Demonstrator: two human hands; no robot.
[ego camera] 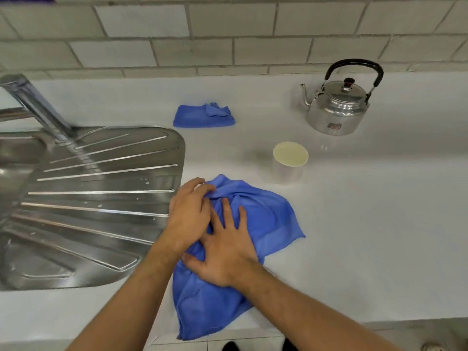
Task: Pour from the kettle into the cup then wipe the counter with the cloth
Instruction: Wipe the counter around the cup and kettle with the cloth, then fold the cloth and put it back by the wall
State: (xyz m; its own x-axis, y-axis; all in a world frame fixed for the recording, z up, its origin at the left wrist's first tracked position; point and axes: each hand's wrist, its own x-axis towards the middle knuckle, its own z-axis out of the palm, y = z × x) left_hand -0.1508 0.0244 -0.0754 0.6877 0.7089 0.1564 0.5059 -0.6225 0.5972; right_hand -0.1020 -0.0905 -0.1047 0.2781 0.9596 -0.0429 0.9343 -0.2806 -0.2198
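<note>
Both your hands are on the blue cloth (pixel 263 219) at the near edge of the table (pixel 379 211). Your right hand (pixel 225 252) lies flat on top, fingers (pixel 228 211) spread wide and pressing the fabric down — not pinching anything. Your left hand (pixel 187 214) sits at the cloth's far-left corner, fingers curled into a bunched fold and gripping it. The cloth is crumpled, not flat; its near end hangs just over the table's front edge, its right corner pokes out past your right hand.

The cup (pixel 290 162) stands upright just beyond the cloth, apart from it. Can't tell what's inside. The kettle (pixel 338 107) is upright further back right, lid on, spout pointing left, well clear of both hands. A second blue cloth (pixel 202 116) lies folded near the wall. Sink drainboard (pixel 96 198) is just left of your left hand.
</note>
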